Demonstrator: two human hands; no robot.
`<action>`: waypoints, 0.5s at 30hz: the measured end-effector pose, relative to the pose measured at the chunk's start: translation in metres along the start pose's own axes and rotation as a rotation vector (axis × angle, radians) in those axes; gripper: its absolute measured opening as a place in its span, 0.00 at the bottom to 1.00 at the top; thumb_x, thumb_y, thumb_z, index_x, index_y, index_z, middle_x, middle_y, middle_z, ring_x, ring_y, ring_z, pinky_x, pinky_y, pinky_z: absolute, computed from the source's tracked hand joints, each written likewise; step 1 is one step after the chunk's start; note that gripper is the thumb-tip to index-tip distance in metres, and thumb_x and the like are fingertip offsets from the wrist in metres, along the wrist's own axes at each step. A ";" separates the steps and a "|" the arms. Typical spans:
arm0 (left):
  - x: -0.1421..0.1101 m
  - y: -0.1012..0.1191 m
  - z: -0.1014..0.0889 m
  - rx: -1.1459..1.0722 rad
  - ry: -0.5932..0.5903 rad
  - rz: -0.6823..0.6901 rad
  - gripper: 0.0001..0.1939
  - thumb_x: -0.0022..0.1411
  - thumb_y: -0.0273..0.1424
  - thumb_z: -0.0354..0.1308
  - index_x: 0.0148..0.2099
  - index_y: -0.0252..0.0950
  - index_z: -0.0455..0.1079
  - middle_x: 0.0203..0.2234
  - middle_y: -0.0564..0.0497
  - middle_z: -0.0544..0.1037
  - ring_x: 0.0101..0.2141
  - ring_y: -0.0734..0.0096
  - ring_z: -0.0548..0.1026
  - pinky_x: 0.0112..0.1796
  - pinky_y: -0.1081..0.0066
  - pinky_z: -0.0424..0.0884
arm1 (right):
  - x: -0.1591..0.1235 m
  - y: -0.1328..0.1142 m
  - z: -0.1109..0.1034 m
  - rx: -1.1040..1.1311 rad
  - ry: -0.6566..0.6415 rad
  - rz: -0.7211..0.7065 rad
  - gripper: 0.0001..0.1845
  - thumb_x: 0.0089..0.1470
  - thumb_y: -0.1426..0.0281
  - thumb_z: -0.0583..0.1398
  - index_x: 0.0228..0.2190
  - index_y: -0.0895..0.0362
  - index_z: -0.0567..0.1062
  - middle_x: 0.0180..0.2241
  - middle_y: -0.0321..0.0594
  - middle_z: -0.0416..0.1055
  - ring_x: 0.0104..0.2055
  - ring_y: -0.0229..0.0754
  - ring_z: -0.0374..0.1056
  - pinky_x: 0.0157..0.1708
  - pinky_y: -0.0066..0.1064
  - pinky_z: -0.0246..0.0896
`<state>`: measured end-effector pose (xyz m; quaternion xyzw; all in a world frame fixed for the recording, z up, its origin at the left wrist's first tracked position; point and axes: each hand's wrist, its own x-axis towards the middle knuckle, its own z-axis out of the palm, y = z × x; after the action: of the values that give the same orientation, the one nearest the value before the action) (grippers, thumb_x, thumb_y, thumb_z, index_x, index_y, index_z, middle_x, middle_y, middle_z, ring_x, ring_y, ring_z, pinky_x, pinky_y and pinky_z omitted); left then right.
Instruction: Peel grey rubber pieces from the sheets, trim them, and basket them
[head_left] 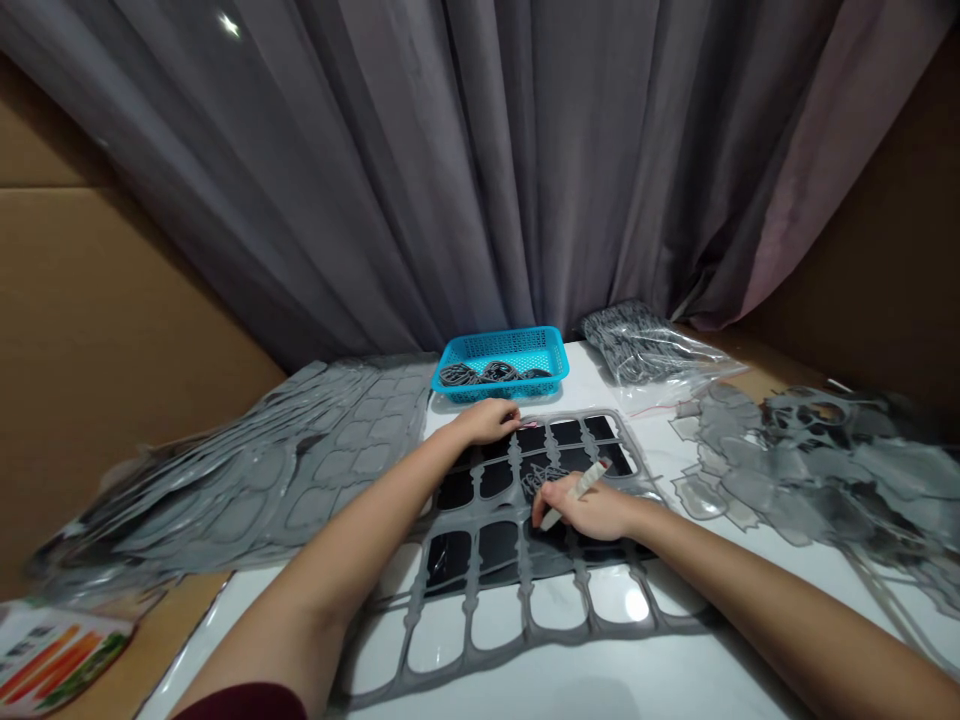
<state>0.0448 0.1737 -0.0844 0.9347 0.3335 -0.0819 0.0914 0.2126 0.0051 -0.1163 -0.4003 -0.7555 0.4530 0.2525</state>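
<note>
On the gray grid sheet (521, 570), the right hand (589, 510) holds a white marker (581, 482) tight, with its low end near the black part (495, 545) of the sheet. The left hand (487, 422) lies flat at the far edge of the sheet and holds nothing. Behind the sheet sits a blue basket (501, 335) of gray coils (480, 374), with a stack of gray sheets (300, 470) to its left and gray cut pieces (787, 470) to its right.

Blue plastic basket (501, 352) of gray coils (476, 375), bagged gray sheets (637, 350), loose gray cut sheets (247, 480) both sides, gray curtain (420, 150) behind, cardboard (97, 320) at left.
</note>
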 end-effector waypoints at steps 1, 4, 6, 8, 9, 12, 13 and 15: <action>-0.001 -0.001 0.000 -0.006 0.008 -0.012 0.15 0.65 0.34 0.53 0.52 0.33 0.65 0.47 0.45 0.70 0.43 0.64 0.72 0.42 0.59 0.72 | 0.000 0.000 0.000 0.011 0.001 0.000 0.42 0.57 0.44 0.35 0.32 0.58 0.78 0.31 0.41 0.74 0.30 0.38 0.65 0.32 0.29 0.57; -0.003 -0.003 -0.002 -0.033 0.042 -0.043 0.15 0.65 0.34 0.53 0.52 0.34 0.65 0.47 0.45 0.70 0.43 0.64 0.72 0.42 0.59 0.71 | 0.000 0.000 0.000 0.060 0.005 0.003 0.41 0.56 0.43 0.37 0.31 0.58 0.78 0.30 0.41 0.73 0.29 0.39 0.64 0.32 0.30 0.56; -0.004 -0.004 -0.003 -0.069 0.077 -0.052 0.15 0.65 0.34 0.53 0.52 0.34 0.65 0.47 0.44 0.70 0.43 0.64 0.72 0.42 0.59 0.71 | 0.000 -0.001 0.000 0.110 0.010 0.008 0.40 0.55 0.42 0.39 0.30 0.58 0.78 0.29 0.41 0.72 0.28 0.38 0.62 0.31 0.30 0.54; -0.006 -0.005 -0.005 -0.125 0.125 -0.053 0.15 0.65 0.34 0.53 0.52 0.33 0.64 0.47 0.44 0.70 0.43 0.64 0.72 0.42 0.59 0.71 | -0.001 -0.001 -0.001 0.181 0.012 0.012 0.40 0.53 0.41 0.41 0.29 0.58 0.78 0.28 0.40 0.71 0.27 0.38 0.61 0.30 0.30 0.53; -0.008 -0.004 -0.006 -0.160 0.153 -0.051 0.16 0.65 0.34 0.53 0.52 0.33 0.64 0.47 0.44 0.70 0.43 0.63 0.72 0.42 0.59 0.71 | 0.000 -0.002 -0.001 0.226 0.012 0.014 0.40 0.52 0.40 0.42 0.29 0.58 0.78 0.27 0.40 0.71 0.26 0.37 0.60 0.30 0.30 0.53; -0.018 0.002 -0.006 -0.286 0.248 -0.036 0.16 0.65 0.34 0.54 0.52 0.33 0.65 0.48 0.44 0.70 0.44 0.63 0.72 0.43 0.58 0.71 | 0.001 -0.004 -0.003 0.404 0.020 0.026 0.43 0.50 0.38 0.40 0.28 0.59 0.77 0.22 0.38 0.67 0.23 0.35 0.56 0.27 0.29 0.50; -0.023 0.007 -0.004 -0.337 0.283 -0.031 0.15 0.65 0.34 0.53 0.51 0.33 0.65 0.48 0.44 0.70 0.45 0.63 0.71 0.44 0.57 0.70 | 0.001 -0.006 -0.004 0.478 0.031 0.032 0.44 0.50 0.37 0.38 0.27 0.60 0.76 0.21 0.38 0.65 0.22 0.35 0.55 0.26 0.29 0.50; -0.036 0.020 0.000 -0.458 0.356 -0.026 0.15 0.66 0.37 0.50 0.49 0.32 0.67 0.48 0.44 0.71 0.48 0.60 0.69 0.49 0.55 0.66 | 0.001 -0.010 -0.005 0.642 0.060 0.042 0.46 0.50 0.38 0.32 0.27 0.59 0.73 0.21 0.37 0.63 0.22 0.35 0.56 0.27 0.28 0.51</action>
<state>0.0298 0.1361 -0.0743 0.8851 0.3661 0.1597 0.2389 0.2122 0.0062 -0.1050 -0.3291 -0.5577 0.6612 0.3787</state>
